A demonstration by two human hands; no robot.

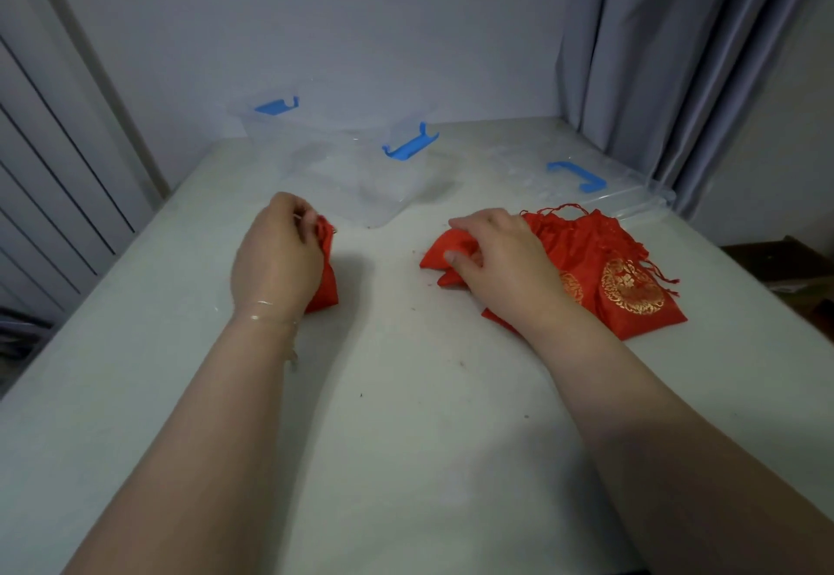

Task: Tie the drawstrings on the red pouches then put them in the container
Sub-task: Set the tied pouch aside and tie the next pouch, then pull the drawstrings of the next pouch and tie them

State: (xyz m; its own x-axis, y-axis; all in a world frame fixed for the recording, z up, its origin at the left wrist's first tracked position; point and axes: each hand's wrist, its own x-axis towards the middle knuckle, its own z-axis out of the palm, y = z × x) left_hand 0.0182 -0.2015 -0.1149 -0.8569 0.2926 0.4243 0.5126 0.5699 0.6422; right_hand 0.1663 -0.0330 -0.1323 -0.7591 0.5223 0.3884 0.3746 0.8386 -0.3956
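- Left hand [277, 254] closed over a single red pouch [326, 274] at about 10 o'clock from frame centre; fingers pinching at the gathered neck, pouch body trailing back toward 6 o'clock beneath the palm.
- Right hand [492, 254] at about 2 o'clock, fingers curled into the near corner of a pile of red pouches [632, 285]; grip partly closed on a bunched fold of cloth, though whether one pouch or several is caught cannot be told.
- Pile spread out toward 3 o'clock from the right hand, gold emblems face up, loose drawstrings [568, 209] fraying out along the far edge.
- Clear container [361, 177] with blue latches open on the desk [406, 394] at 12 o'clock, just beyond the left hand and somewhat toward 1 o'clock from it; looks empty.
- Clear lid [586, 186] lying flat at 1 o'clock, behind the pile.
- Key relation: left-hand pouch much nearer the container than the pile, long axis running roughly 12 to 6, neck end pointing at the container.
- Judged: left pouch looks cinched, though no knot can be made out; if tied, a short forward carry by the left hand should suffice.
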